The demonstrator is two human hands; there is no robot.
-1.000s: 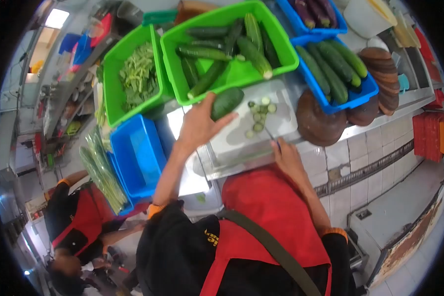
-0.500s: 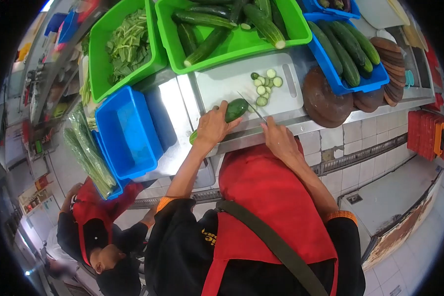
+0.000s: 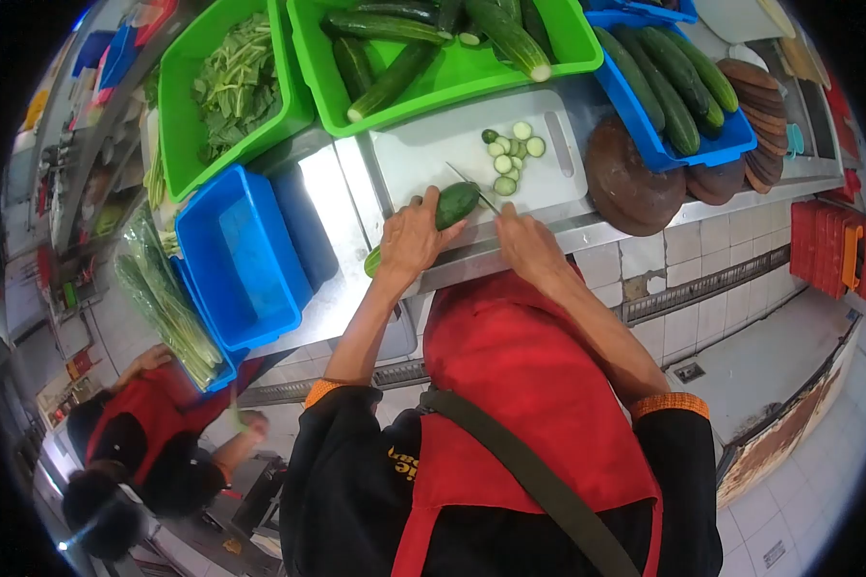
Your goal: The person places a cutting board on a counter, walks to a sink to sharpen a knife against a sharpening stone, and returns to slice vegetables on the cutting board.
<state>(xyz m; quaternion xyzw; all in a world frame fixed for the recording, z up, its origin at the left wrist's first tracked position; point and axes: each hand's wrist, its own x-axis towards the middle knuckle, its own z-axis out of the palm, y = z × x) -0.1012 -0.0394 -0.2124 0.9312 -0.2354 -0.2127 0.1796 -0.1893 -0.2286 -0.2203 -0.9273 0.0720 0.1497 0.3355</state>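
My left hand (image 3: pixel 413 238) is closed around a long green cucumber (image 3: pixel 457 205), holding it at an angle over the near edge of the white cutting board (image 3: pixel 419 154). Its far end sticks out past my fingers, and its other end shows by my wrist. My right hand (image 3: pixel 527 242) grips a knife (image 3: pixel 473 187) by the handle, which my fingers hide. The blade lies across or just beside the cucumber's cut end; I cannot tell whether it touches. Several pale round cucumber slices (image 3: pixel 505 163) lie in a cluster on the board.
Beyond the board stands a green bin (image 3: pixel 433 108) of whole cucumbers, with another green bin (image 3: pixel 168 125) of leafy greens to its left. A blue bin (image 3: pixel 250 260) sits left. At right are a blue cucumber bin (image 3: pixel 659 159) and brown round slabs (image 3: pixel 635 178). A co-worker (image 3: pixel 149 433) stands at lower left.
The knife and my right hand have shifted slightly left, closer to the cucumber. My view has moved a little. The co-worker at lower left has leaned away and raised a hand.
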